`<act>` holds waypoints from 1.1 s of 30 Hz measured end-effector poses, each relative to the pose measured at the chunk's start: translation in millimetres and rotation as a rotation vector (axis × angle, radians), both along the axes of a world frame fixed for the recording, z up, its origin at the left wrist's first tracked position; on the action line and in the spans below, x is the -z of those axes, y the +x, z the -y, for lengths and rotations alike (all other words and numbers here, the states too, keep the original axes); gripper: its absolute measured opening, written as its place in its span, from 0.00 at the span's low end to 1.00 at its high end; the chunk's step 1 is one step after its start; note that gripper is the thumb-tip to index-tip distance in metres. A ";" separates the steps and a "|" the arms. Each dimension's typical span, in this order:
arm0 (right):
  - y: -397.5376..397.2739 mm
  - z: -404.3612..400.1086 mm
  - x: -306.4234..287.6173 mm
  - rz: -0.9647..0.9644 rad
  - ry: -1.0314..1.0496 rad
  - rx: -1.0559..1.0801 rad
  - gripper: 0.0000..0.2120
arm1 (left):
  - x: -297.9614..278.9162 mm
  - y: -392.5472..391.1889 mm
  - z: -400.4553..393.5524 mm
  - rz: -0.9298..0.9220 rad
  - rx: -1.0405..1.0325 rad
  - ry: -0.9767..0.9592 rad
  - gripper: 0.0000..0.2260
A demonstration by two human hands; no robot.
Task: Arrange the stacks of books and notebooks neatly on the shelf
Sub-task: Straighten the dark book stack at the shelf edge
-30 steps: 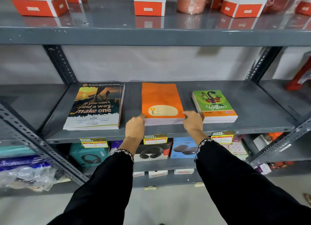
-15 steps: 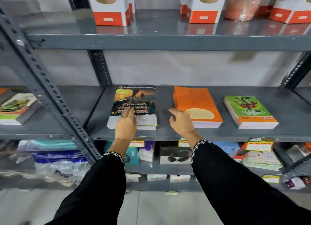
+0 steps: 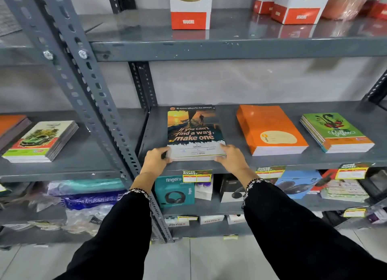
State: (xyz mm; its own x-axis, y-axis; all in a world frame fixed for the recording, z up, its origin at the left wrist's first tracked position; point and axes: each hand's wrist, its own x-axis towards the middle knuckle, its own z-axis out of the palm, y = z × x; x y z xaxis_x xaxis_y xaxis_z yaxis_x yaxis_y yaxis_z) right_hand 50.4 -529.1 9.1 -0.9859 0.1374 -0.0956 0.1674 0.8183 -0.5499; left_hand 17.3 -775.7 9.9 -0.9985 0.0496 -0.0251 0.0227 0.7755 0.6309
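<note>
Head view: sunset-cover book stack (image 3: 193,133) flat on grey shelf (image 3: 240,161), near front edge, clasped at near corners by left hand (image 3: 156,160) and right hand (image 3: 231,159), orange notebook stack (image 3: 270,128) beside, green notebook stack (image 3: 336,132) farther right.

Bare shelf (image 3: 230,131) strip right of the right hand (image 3: 231,159), between the sunset-cover stack (image 3: 193,131) and the orange stack (image 3: 270,129): passable. Green stack (image 3: 337,132) farther right, narrower gap between. Left of the left hand (image 3: 156,160): bare strip, then slotted upright (image 3: 100,103) blocks. Overhead: upper shelf edge (image 3: 230,49), open space beneath.
</note>
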 end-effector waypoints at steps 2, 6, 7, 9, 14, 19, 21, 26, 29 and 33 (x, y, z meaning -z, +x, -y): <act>-0.9 3.9 -0.2 -0.008 0.005 0.023 0.29 | 1.5 -1.7 2.2 -0.014 -0.007 0.025 0.09; -2.1 8.6 1.5 -0.004 0.028 0.063 0.27 | 0.5 -5.5 3.1 0.032 -0.036 0.096 0.13; -2.5 9.7 1.4 -0.005 0.039 0.065 0.27 | -0.3 -6.3 3.0 0.033 -0.032 0.090 0.14; -3.1 10.0 1.3 -0.003 0.060 0.069 0.27 | -0.7 -6.8 1.9 0.026 -0.030 0.065 0.15; -6.9 10.1 0.2 0.005 0.047 0.098 0.27 | -2.0 -8.3 1.0 0.016 -0.017 0.025 0.14; -12.7 8.7 -1.4 0.010 0.024 0.119 0.26 | -2.7 -8.4 -2.1 -0.028 0.000 -0.052 0.12; -13.6 8.7 -1.0 0.003 0.020 0.125 0.27 | -2.5 -8.9 -2.3 -0.045 0.001 -0.090 0.11; -14.2 7.1 1.3 -0.012 0.083 0.092 0.26 | -7.9 -5.7 -4.4 -0.058 0.085 -0.226 0.13; -11.5 7.8 0.4 -0.047 0.211 -0.038 0.24 | -0.6 0.2 -8.7 -0.136 0.168 -0.356 0.17; -12.5 12.8 3.0 -0.055 0.366 -0.257 0.21 | 5.8 2.8 -11.4 -0.198 0.263 -0.492 0.20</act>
State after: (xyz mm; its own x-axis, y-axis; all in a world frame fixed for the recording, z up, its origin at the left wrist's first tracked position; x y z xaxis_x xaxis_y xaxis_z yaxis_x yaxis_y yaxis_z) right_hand 38.0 -541.9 6.2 -0.9947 -0.0975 -0.0324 -0.0881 0.9717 -0.2192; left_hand 20.1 -764.3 4.1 -0.9421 0.3262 0.0779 0.3348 0.9282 0.1622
